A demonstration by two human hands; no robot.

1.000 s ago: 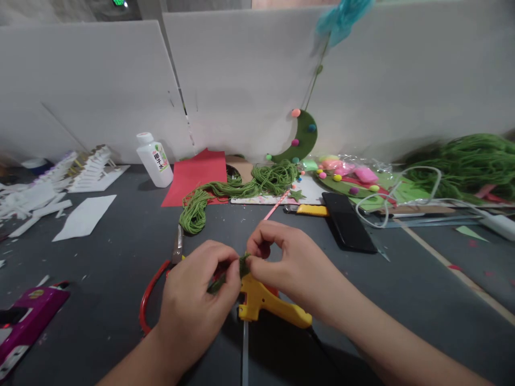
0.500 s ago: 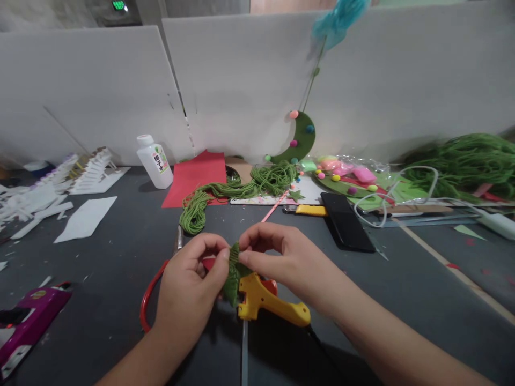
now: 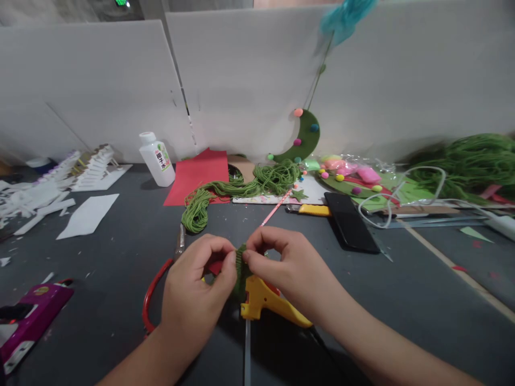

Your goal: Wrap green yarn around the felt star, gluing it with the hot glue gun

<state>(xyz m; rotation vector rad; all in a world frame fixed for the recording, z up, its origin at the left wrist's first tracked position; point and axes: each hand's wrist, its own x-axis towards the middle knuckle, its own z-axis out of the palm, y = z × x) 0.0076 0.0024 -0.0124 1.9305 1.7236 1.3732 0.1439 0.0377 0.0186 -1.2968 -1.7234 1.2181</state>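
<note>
Between my two hands, above the table, is a small green yarn-wrapped piece (image 3: 240,264), partly hidden by my fingers. My left hand (image 3: 195,287) pinches its left side between thumb and forefinger. From the other side, my right hand (image 3: 284,257) has thumb and fingertips closed at its top edge. A yellow hot glue gun (image 3: 256,300) lies just below, a clear glue stick (image 3: 248,348) jutting from its back toward me. Red-handled scissors (image 3: 149,295) lie beside and partly under my left hand. Something red shows behind my left fingers.
Beyond my hands lie a green yarn skein (image 3: 237,188), red sheet (image 3: 213,169), yellow cutter (image 3: 314,209) and black phone (image 3: 351,222). A white bottle (image 3: 158,161) and green crescent (image 3: 308,140) stand by the partition (image 3: 249,80). A purple tool (image 3: 36,321) lies left.
The view has shifted slightly, moving the whole scene a little. My right fingertips have come closer to the left ones, and less of the green piece shows now.
</note>
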